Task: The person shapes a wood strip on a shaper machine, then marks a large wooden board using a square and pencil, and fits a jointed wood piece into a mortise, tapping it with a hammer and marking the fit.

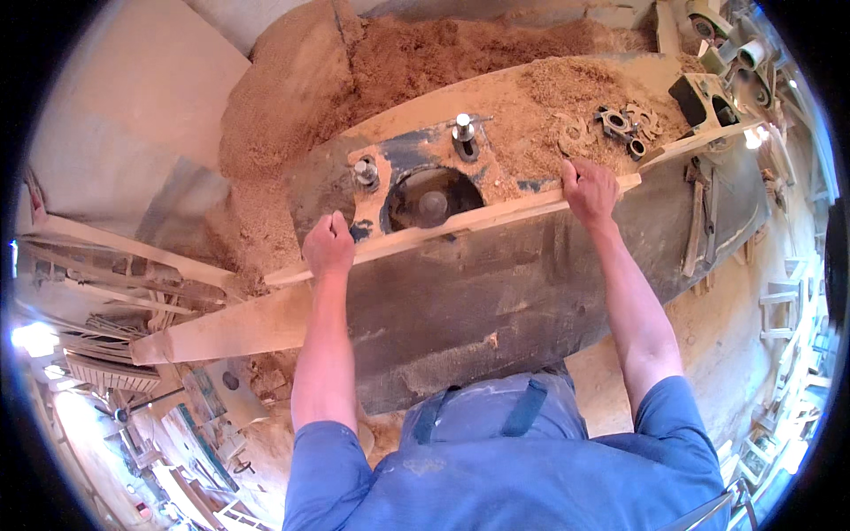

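A long, narrow wooden strip (496,214) lies across the dark metal machine table (460,310). My left hand (328,246) is closed around it near its left end, and my right hand (591,189) grips it close to the right end. Just beyond the strip, between my hands, is a round opening (403,196) with a round metal spindle (433,206) in the middle. Two upright metal bolts, a left bolt (365,173) and a right bolt (464,129), rise from the table behind the strip. The strip's near edge partly covers the opening.
Reddish sawdust (398,53) is heaped behind the table. Metal cutter heads (613,122) lie in shavings at the far right, near a box-shaped block (701,102). Wrenches (711,217) rest at the table's right side. A wide board (230,327) sticks out leftward.
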A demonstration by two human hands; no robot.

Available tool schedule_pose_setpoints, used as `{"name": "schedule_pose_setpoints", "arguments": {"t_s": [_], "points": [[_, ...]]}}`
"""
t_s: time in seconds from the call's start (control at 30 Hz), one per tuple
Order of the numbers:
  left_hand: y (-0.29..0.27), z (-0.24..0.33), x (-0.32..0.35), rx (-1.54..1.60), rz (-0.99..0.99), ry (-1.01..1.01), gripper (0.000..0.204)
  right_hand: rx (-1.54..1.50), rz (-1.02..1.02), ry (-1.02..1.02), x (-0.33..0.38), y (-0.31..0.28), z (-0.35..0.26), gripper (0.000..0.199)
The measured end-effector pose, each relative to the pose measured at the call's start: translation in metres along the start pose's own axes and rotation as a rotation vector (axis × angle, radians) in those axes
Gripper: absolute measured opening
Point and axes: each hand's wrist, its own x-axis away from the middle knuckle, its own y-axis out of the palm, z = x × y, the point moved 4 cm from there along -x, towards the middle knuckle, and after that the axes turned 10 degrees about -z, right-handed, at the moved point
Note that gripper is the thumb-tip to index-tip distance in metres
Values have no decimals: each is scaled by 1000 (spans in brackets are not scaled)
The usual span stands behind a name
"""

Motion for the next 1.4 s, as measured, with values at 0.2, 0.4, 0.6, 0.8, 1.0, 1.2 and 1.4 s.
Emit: {"name": "schedule_pose_setpoints", "arguments": {"t_s": [0.2, 0.4, 0.6, 0.8, 1.0, 1.2, 1.4], "points": [[-2, 2, 9, 21, -21, -18, 38, 87, -101, 73, 1, 0, -3, 31], [6, 13, -4, 218, 15, -42, 44, -7, -99, 59, -7, 7, 9, 36], [12, 50, -62, 416, -137, -121, 56, 133, -286, 179, -23, 9, 4, 48], [24, 56, -90, 460, -284, -291, 54, 189, -249, 209, -21, 9, -3, 41], [27, 84, -100, 107, -529, 90, 29, 154, -272, 269, -21, 9, 0, 37], [-28, 102, -59, -260, -294, 680, 27, 145, -284, 283, -22, 1, 0, 35], [-35, 3, -92, -458, -539, 240, 31, 100, -277, 285, -23, 5, -14, 35]]}}
